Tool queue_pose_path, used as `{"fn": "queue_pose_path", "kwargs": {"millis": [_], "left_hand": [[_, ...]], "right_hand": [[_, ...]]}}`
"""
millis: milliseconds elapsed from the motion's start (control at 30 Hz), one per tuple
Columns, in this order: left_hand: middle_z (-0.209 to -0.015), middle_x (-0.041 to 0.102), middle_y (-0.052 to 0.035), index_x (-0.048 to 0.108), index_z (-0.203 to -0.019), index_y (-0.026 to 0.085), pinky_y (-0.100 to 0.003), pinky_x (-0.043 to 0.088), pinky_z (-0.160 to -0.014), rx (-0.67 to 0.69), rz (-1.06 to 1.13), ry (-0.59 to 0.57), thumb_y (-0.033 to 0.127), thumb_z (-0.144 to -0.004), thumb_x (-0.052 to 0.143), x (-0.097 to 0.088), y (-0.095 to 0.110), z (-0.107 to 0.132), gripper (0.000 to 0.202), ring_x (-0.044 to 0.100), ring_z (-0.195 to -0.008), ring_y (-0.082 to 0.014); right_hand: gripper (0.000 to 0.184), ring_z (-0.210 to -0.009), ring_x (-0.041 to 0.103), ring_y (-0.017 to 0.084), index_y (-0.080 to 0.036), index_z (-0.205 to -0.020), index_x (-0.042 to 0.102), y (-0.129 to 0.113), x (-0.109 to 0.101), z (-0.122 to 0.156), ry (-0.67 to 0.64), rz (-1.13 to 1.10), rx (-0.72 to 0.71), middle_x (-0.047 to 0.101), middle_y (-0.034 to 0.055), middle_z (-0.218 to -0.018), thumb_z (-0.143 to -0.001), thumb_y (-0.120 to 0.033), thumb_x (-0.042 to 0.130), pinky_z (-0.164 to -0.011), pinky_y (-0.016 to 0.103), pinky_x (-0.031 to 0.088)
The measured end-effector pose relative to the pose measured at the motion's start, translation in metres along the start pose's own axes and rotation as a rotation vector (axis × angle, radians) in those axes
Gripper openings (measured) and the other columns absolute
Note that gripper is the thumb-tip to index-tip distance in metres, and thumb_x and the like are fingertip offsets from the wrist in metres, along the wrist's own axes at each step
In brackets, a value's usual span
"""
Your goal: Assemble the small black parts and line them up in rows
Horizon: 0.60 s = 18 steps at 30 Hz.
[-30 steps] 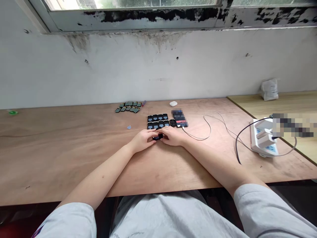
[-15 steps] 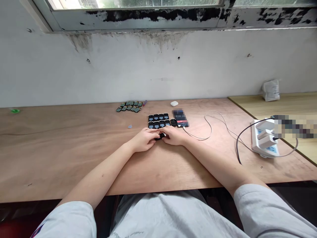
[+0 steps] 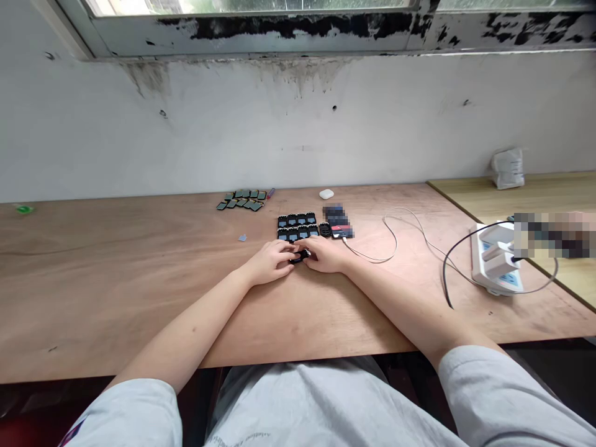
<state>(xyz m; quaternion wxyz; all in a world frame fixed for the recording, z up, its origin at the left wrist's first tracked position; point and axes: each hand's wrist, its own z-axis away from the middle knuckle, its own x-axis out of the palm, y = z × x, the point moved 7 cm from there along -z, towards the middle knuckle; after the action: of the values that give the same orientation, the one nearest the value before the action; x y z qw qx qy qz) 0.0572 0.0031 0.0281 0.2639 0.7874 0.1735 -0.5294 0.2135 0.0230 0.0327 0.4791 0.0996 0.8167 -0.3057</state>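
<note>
Between my hands, low over the table, is a small black plastic case (image 3: pixel 299 256) with shiny metal bits at its right end. My left hand (image 3: pixel 271 263) grips its left side with thumb and fingers. My right hand (image 3: pixel 325 255) pinches its right end, fingers curled over the far edge. Just beyond lie two rows of similar black cases (image 3: pixel 297 226) with grey-blue pads inside. One more black case (image 3: pixel 325 230), without a visible pad, lies at the right end of the near row. Part of the held case is hidden by my fingers.
Several green square boards (image 3: pixel 242 199) lie at the back beside a purple tool (image 3: pixel 270 193). A small grey-blue piece (image 3: pixel 243 238) sits left of the cases. A phone (image 3: pixel 339 221) is plugged into a white cable (image 3: pixel 372 260). A power strip (image 3: pixel 494 261) stands right. A white earbud case (image 3: pixel 326 194) lies behind.
My left thumb and fingers have shifted slightly on the held black case, so more of it shows. The view has moved a little; the rest lies as before.
</note>
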Motion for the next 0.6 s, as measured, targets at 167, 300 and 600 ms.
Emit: {"fn": "queue_pose_path", "kwargs": {"millis": [167, 300, 600], "left_hand": [[-0.146, 0.059, -0.0071, 0.069, -0.132, 0.031, -0.053, 0.037, -0.113, 0.006, -0.136, -0.066, 0.037, -0.101, 0.054, -0.003, 0.007, 0.0, 0.035, 0.045, -0.138, -0.0313], [-0.138, 0.064, -0.0093, 0.07, -0.13, 0.027, -0.05, 0.039, -0.106, 0.045, -0.264, -0.081, 0.035, -0.104, 0.049, -0.004, 0.021, -0.001, 0.034, 0.05, -0.131, -0.0298], [-0.128, 0.07, -0.0079, 0.076, -0.111, 0.027, -0.045, 0.043, -0.095, -0.018, -0.236, 0.03, 0.033, -0.105, 0.045, 0.007, 0.019, -0.007, 0.032, 0.061, -0.116, -0.0264]], "right_hand": [[0.058, -0.107, 0.063, 0.026, -0.018, -0.136, 0.059, 0.0, 0.001, 0.0, 0.007, -0.015, -0.011, 0.073, 0.0091, -0.117, -0.079, -0.007, 0.063, -0.096, 0.04, 0.05], [0.056, -0.105, 0.063, 0.026, -0.019, -0.134, 0.061, 0.001, 0.001, -0.001, 0.017, -0.029, -0.004, 0.073, 0.0086, -0.116, -0.079, -0.007, 0.064, -0.094, 0.039, 0.05], [0.046, -0.114, 0.061, 0.026, -0.019, -0.13, 0.062, -0.004, -0.002, 0.002, 0.035, 0.03, -0.031, 0.068, 0.0123, -0.126, -0.085, -0.015, 0.065, -0.099, 0.041, 0.05]]}}
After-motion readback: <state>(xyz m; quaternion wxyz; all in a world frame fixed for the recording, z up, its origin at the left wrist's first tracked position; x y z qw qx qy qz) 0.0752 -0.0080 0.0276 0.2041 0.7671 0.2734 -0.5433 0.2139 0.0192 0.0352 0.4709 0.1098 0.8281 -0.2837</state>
